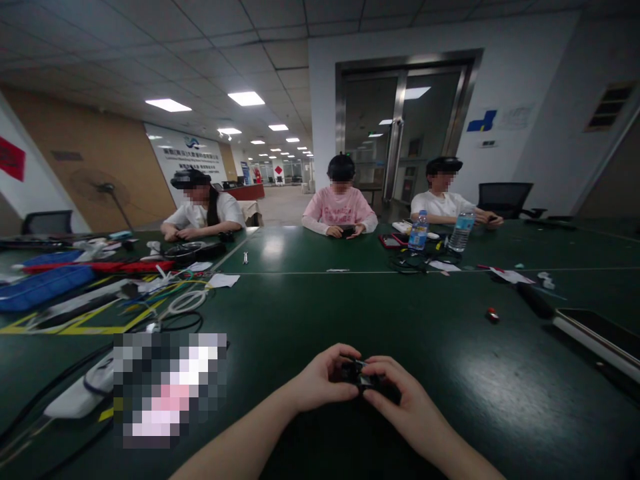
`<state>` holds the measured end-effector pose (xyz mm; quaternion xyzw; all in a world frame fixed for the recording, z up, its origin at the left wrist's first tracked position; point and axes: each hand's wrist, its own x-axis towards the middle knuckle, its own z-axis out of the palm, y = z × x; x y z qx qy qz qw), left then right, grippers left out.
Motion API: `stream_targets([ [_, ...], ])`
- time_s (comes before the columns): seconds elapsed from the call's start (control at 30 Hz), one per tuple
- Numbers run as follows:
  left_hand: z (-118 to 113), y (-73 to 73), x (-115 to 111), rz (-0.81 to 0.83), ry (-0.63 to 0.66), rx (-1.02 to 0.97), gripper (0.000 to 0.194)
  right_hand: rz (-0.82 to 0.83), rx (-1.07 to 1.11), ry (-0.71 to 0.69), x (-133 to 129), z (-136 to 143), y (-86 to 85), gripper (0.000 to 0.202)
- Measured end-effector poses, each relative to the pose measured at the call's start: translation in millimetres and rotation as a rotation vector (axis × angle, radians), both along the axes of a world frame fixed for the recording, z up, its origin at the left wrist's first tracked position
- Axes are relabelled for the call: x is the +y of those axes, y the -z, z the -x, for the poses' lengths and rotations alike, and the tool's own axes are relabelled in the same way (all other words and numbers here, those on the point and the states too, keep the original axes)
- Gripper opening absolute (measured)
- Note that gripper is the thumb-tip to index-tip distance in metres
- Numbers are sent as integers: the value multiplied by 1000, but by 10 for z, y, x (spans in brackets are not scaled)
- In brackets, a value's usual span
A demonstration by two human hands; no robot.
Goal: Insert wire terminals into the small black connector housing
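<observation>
Left hand (pixel 321 381), right hand (pixel 411 400): black object (pixel 359 376) crosswise

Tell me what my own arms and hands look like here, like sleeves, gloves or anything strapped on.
Your bare, ungloved left hand and bare, ungloved right hand join a bare left forearm and bare right forearm, both smoothly tapered toward the wrist. No sleeve, watch or cable shows on them; anything worn higher up is out of view.

No text reads surely: characters on the wall sign (pixel 186 160) beyond the counter (pixel 300 310)'s far edge and lettering on the pink shirt (pixel 341 208) are blurred.
</observation>
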<state>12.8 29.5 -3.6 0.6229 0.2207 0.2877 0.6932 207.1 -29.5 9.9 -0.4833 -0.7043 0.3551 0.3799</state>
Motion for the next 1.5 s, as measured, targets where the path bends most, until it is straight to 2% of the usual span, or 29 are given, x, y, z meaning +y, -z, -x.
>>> stream_targets([
  [0.13,2,-36,-13,37,-2,-8,56,12,-14,4,-1,4,-28,19],
  [0.37,7,-3,-6,-7,-24,15,46,15,-7,5,-13,5,-40,19],
  [0.6,9,-59,-21,-9,-19,41,52,19,-33,12,-14,10,-42,18],
  [0.97,6,68,23,-27,-10,-2,49,-16,-22,11,-9,12,-18,19],
  [1.5,-1,21,-8,-55,-38,44,46,-5,-33,1,-13,8,-49,18],
])
